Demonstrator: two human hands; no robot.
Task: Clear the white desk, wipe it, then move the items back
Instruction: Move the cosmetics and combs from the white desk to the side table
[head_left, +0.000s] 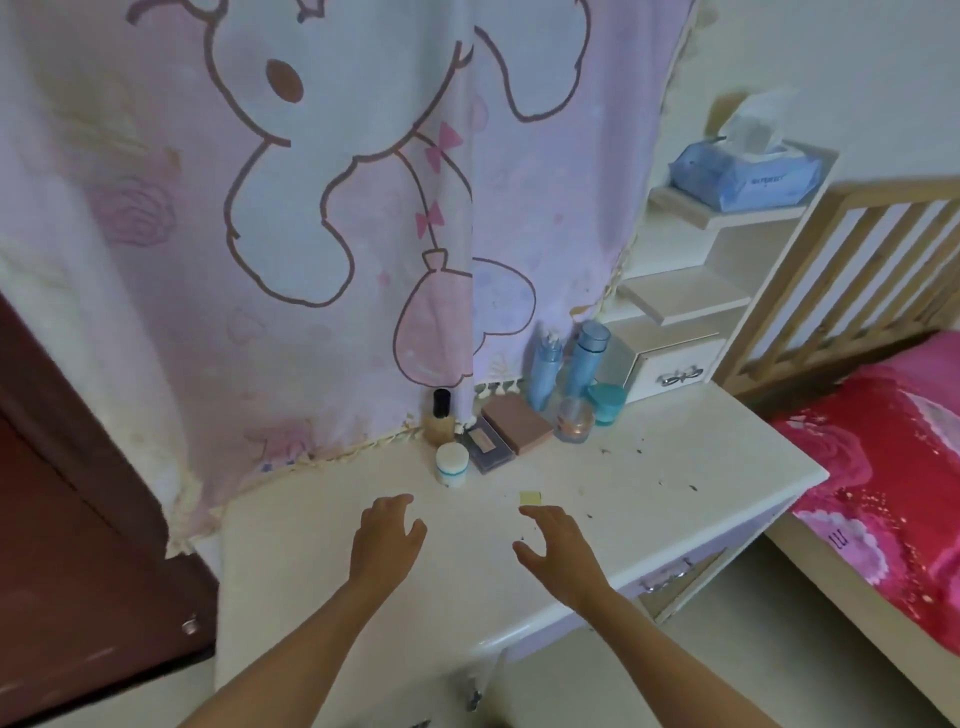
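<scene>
The left hand (387, 535) and the right hand (556, 545) reach over the white desk (649, 499), fingers relaxed, holding nothing. A small yellow paper square (531, 498) lies just beyond the right hand. Two tall blue bottles (586, 358) stand at the back, beside the pink cartoon curtain (311, 234).

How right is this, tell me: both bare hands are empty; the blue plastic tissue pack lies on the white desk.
The head view shows the blue plastic tissue pack on the top wooden shelf, not the white desk. Left hand and right hand are empty.
</scene>
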